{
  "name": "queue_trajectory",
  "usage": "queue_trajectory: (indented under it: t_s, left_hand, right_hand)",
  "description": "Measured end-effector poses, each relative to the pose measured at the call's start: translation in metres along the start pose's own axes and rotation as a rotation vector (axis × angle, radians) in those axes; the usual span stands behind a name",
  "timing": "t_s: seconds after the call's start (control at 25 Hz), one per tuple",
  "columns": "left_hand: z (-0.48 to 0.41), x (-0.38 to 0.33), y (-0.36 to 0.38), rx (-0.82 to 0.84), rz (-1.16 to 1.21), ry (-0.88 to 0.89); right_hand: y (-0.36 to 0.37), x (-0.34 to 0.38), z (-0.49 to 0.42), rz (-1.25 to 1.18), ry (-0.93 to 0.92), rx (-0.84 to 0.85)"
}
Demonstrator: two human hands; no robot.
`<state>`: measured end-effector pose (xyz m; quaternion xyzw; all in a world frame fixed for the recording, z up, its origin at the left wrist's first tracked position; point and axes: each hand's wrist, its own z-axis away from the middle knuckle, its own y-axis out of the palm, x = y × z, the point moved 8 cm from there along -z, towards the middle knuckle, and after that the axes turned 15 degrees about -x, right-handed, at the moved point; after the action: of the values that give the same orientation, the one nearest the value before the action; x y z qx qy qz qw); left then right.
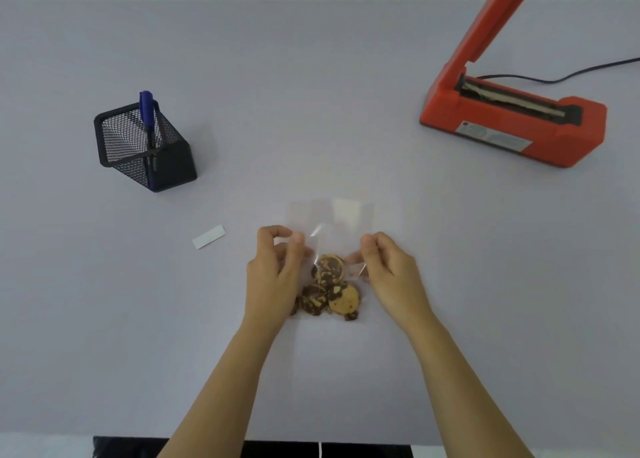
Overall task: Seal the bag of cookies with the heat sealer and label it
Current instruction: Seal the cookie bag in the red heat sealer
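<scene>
**Bag Gripped at Both Edges; Seal and Label Outstanding**

The left hand and the right hand are apart. Each pinches one side edge of the clear bag between thumb and fingers, just above the cookies gathered at its near end. The bag sits over the table, its far end pointing away from the person.

Status, as judged: both sealing and labelling remain.
- The heat sealer stands well beyond the bag to the right, arm raised, nothing on its bar.
- The white label lies just left of the bag.
- A blue marker stands in the mesh holder, farther left and beyond the bag.

Limits: the film is nearly invisible, so whether the bag's mouth is open, or the bag is lifted, cannot be told. The sealer arm and its cord are cut off at the frame edges.
</scene>
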<state>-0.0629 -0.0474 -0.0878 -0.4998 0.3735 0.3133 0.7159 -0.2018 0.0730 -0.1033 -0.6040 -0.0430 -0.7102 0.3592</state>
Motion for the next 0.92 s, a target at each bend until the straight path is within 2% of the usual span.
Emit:
queue_trajectory:
  t_s: [0.12, 0.24, 0.36, 0.56, 0.68, 0.92]
  left_hand:
    - [-0.001, -0.002, 0.005, 0.163, 0.069, -0.011]
    - [-0.005, 0.007, 0.005, 0.25, 0.163, -0.085]
    - [-0.007, 0.012, -0.001, 0.269, 0.208, -0.105]
    - [-0.005, 0.018, -0.002, 0.41, 0.094, -0.082]
    - [-0.006, 0.019, -0.004, 0.387, 0.116, -0.078]
    - [0.001, 0.024, -0.001, 0.495, 0.161, -0.115]
  right_hand:
    - [0.001, -0.002, 0.004, -0.031, 0.044, 0.106]
    - [0.002, -0.005, 0.003, -0.074, 0.083, 0.132]
    - [0.005, -0.006, 0.002, -0.096, 0.095, 0.125]
    - [0.006, -0.007, 0.006, -0.141, 0.093, 0.125]
    - [0.007, -0.01, 0.009, -0.161, 0.109, 0.143]
    - [0.01, -0.011, 0.017, -0.236, 0.181, 0.298]
